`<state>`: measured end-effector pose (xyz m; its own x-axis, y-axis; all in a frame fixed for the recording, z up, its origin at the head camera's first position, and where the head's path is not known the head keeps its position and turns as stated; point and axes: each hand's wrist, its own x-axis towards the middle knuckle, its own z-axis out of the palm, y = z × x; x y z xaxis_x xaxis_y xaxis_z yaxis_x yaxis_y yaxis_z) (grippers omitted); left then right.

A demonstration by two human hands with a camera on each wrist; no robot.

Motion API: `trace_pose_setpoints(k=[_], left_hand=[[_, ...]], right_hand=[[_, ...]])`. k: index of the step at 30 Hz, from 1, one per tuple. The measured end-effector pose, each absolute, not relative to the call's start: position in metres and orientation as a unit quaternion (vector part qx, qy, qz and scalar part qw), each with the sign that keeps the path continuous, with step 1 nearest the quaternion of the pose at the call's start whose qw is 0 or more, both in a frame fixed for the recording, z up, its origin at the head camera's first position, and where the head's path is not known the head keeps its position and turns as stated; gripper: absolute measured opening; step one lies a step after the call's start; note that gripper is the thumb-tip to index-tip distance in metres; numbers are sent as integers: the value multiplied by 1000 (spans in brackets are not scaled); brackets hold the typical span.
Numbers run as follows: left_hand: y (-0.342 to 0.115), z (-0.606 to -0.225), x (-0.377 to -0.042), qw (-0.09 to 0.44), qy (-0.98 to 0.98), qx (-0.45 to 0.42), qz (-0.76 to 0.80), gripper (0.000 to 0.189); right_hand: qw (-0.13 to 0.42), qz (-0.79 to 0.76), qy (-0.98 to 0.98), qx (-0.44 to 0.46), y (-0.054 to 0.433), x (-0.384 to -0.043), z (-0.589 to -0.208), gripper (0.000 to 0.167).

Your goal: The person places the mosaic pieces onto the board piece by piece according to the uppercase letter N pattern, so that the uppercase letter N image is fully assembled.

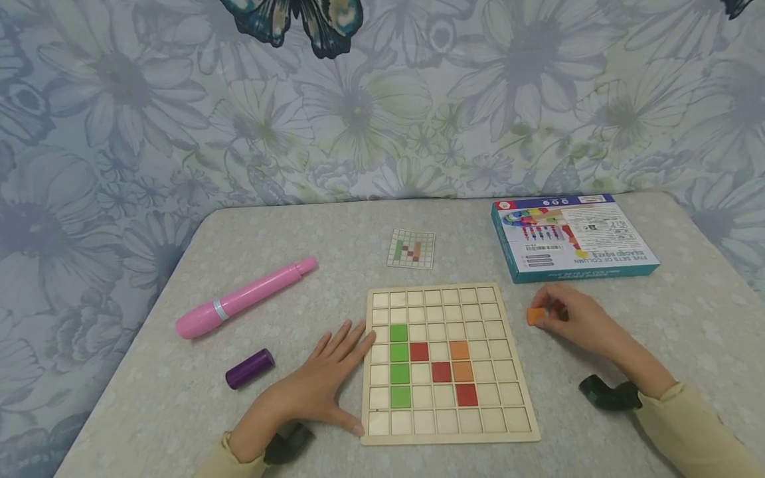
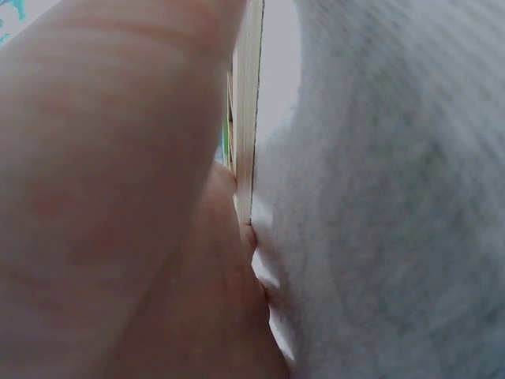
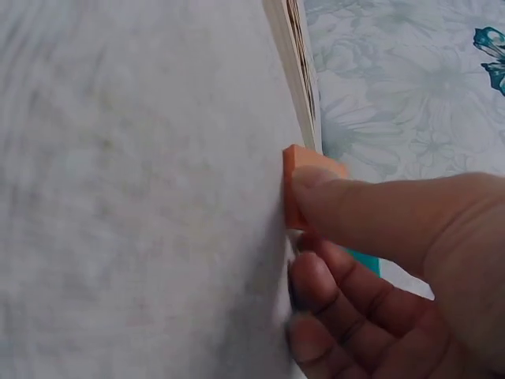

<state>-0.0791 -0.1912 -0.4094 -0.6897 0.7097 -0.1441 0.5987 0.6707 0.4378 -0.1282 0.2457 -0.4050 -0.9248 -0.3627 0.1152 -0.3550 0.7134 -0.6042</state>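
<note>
A wooden grid board [image 1: 491,350] lies flat on the table. In it sit several green tiles [image 1: 399,352] in one column, three red tiles [image 1: 441,372] on a diagonal and two orange tiles [image 1: 460,350]. My left hand [image 1: 317,385] rests with spread fingers along the board's left side, thumb at the lower corner. The left wrist view shows the board's edge [image 2: 248,118] past the palm. Right of the board, my right hand [image 1: 582,322] pinches an orange square tile [image 1: 534,317]. The thumb presses on this tile [image 3: 314,160] in the right wrist view, held close to the tabletop.
Behind the board lies a small pattern card [image 1: 411,249] with a coloured grid. A flat teal-edged game box [image 1: 574,239] lies at the back right. On the left are a pink marker-shaped tube [image 1: 251,299] and a short purple cylinder [image 1: 250,369]. Floral fabric [image 1: 358,119] hangs behind the table.
</note>
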Motion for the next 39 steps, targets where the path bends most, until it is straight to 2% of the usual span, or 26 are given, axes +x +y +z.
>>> trace_pose_setpoints(k=[3,7,12,22,29,39], left_hand=[[-191,-409,-79,157,901,362,180,129],[-190,-408,-79,160,901,361,180,129],[-190,-407,-78,158,902,360,182,129],[-190,-408,-79,158,901,361,182,129],[-190,-407,-79,158,900,362,183,128],[-191,-406,-79,160,901,361,182,128]], right_hand=[[13,-317,929,-188,244,-127,-398,18],[-3,-310,931,-191,237,-127,-383,16],[0,-375,907,-193,207,-128,-372,13],[69,-462,863,-192,155,-131,-399,8],[67,-418,880,-216,145,-132,-405,6],[32,-376,888,-262,141,-133,-409,13]])
